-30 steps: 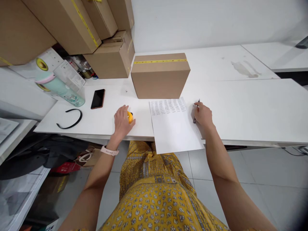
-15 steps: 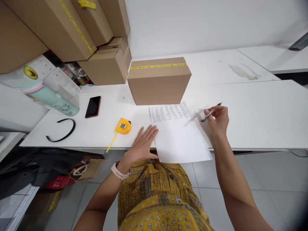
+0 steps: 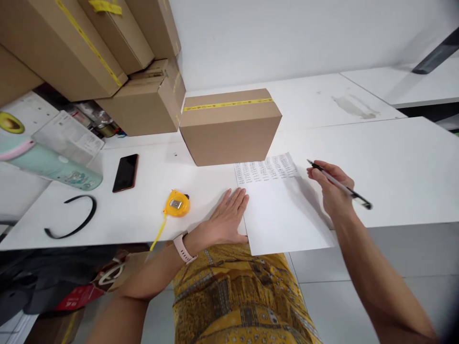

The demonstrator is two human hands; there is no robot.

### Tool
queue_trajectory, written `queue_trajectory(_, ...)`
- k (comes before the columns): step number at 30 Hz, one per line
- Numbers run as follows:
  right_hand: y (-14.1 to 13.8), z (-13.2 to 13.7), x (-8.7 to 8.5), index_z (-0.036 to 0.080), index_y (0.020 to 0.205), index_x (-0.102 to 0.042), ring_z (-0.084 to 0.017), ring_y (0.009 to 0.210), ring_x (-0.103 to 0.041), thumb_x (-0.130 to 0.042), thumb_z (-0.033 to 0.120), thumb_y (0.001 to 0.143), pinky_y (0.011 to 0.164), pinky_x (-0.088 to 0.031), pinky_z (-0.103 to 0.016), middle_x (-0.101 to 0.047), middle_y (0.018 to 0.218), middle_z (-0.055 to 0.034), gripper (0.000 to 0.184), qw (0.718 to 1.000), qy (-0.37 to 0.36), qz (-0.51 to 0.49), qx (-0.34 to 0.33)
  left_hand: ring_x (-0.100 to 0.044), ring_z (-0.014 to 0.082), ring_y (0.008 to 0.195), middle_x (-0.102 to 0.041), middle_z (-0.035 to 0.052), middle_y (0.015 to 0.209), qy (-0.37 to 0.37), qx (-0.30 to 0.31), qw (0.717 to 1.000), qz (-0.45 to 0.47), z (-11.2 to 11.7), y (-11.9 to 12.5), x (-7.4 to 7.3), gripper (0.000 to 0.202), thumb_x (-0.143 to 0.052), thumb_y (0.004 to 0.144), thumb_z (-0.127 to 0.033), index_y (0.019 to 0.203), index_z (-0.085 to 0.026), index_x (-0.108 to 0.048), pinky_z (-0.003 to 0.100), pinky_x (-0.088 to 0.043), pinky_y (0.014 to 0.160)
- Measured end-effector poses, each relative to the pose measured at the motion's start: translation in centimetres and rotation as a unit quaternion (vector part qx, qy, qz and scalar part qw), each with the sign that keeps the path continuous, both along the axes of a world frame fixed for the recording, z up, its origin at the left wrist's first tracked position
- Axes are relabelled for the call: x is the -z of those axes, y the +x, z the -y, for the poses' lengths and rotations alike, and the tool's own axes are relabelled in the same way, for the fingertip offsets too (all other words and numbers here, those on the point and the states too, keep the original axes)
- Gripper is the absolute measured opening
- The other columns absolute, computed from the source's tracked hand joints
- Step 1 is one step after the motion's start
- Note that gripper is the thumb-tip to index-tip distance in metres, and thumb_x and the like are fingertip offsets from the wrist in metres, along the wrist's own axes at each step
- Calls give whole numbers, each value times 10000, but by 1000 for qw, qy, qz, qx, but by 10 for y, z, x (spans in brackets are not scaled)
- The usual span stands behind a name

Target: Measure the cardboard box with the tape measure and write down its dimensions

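A white sheet of paper (image 3: 287, 210) lies at the table's front edge, its lower part hanging over. Rows of small handwriting fill its top. My left hand (image 3: 229, 217) rests flat at the sheet's left edge, fingers stretched out and thumb at the table edge. In my right hand (image 3: 333, 184), a pen (image 3: 339, 184) with a clear barrel and black ends is gripped, its tip pointing up and left. This hand is held above the table, just right of the paper. Behind the sheet stands a taped cardboard box (image 3: 231, 138), close to its top edge.
Left of my hands lie a yellow tape measure (image 3: 176, 204), a phone (image 3: 125, 173) and a black headband (image 3: 89, 215). A mint bottle (image 3: 68, 172) leans farther left. Stacked cardboard boxes (image 3: 138, 110) fill the back left. The white table (image 3: 387, 172) continues to the right.
The pen has turned in my right hand, its tip now at the upper left. The sheet has shifted slightly right against the box. My left hand stays flat beside it.
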State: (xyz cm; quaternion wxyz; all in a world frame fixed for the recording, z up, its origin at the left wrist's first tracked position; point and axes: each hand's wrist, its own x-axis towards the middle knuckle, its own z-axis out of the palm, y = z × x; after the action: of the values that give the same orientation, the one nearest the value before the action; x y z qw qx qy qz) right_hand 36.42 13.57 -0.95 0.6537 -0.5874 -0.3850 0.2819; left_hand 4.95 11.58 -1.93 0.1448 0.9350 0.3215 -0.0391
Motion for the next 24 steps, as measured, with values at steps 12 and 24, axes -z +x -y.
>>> queue_trajectory(12, -109, -20, -8, 211, 834, -581, -147, 650, -612, -775, 509, 788, 668, -525, -323, -667, 683, -3, 359, 955, -124, -56, -264, -130, 509, 1537, -189, 408, 1611, 96, 11, 995, -10, 5, 37, 6, 1189, -612, 781, -728, 1538, 99, -213, 617, -49, 1242)
queue_trajectory(24, -76, -55, 15, 250, 676, -465, -80, 411, -285, -749, 348, 750, 412, -193, -244, -373, 464, 90, 309, 985, -97, -32, -139, -133, 515, 1536, -254, 363, 1617, 73, 12, 997, 3, 8, 34, 0, 1075, -625, 810, -702, 1528, 38, -321, 624, -116, 1238)
